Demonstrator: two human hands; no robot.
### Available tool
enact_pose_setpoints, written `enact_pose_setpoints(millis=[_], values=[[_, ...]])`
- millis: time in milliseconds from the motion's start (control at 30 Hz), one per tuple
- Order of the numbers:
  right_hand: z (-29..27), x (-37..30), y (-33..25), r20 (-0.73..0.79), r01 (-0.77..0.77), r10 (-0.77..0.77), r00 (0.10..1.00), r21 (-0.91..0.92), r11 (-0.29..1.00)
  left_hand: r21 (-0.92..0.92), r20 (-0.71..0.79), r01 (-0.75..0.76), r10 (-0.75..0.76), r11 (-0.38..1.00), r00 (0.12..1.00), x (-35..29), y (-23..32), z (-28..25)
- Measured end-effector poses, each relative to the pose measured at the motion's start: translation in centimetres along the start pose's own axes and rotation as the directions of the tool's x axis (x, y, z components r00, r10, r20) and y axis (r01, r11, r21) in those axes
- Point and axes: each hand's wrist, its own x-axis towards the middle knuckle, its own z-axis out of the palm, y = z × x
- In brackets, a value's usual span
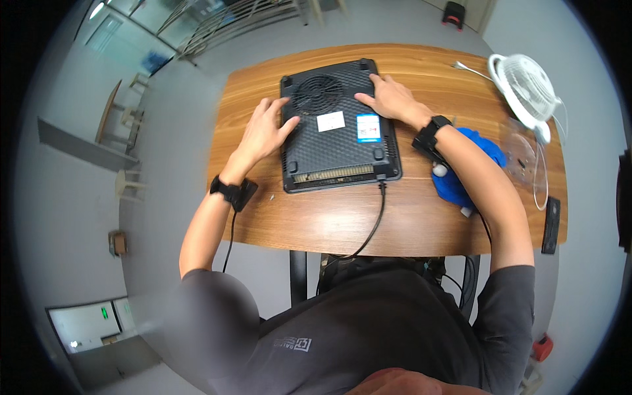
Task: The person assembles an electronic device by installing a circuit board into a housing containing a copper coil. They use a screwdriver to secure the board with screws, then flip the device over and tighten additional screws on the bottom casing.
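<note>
A black induction cooker (336, 146) lies bottom up on the wooden table, showing its textured underside. Its round fan grille (318, 94) is toward the far left, with a white label (331, 121) and a blue-and-white sticker (368, 128) below it. Small feet stand at the corners. From the near right corner a black power cord (380, 214) runs off the table's front edge. My left hand (262, 130) is at the cooker's left edge, fingers spread, holding nothing. My right hand (395, 102) rests open over the far right edge, thumb on the underside.
Right of the cooker lies a blue cloth (454, 181) with a small white knob-like piece by it. Beyond are a clear plastic bag (520, 155) and a white fan (523, 85) with its cord. A black bar-shaped object (552, 225) lies at the table's right edge.
</note>
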Motion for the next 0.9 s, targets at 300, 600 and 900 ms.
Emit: enact_pose_setpoints(millis=[300, 600, 900], values=[[1.9, 1.3, -1.3, -0.008, -0.001, 0.0, 1.0, -0.099, 0.995, -0.054, 0.298, 0.044, -0.026, 0.998, 0.954, -0.2, -2.0, 4.3], [4.7, 2.2, -2.1, -0.15, -0.032, 0.051, 0.987, 0.126, 0.992, -0.217, 0.202, 0.125, -0.081, 0.968, 0.976, -0.6, -1.6, 6.0], [4.6, 1.9, -1.9, -0.228, -0.024, 0.083, 0.97, 0.251, 0.968, -0.442, -0.118, 0.076, -0.142, 0.894, 0.983, -0.9, -1.6, 7.3]])
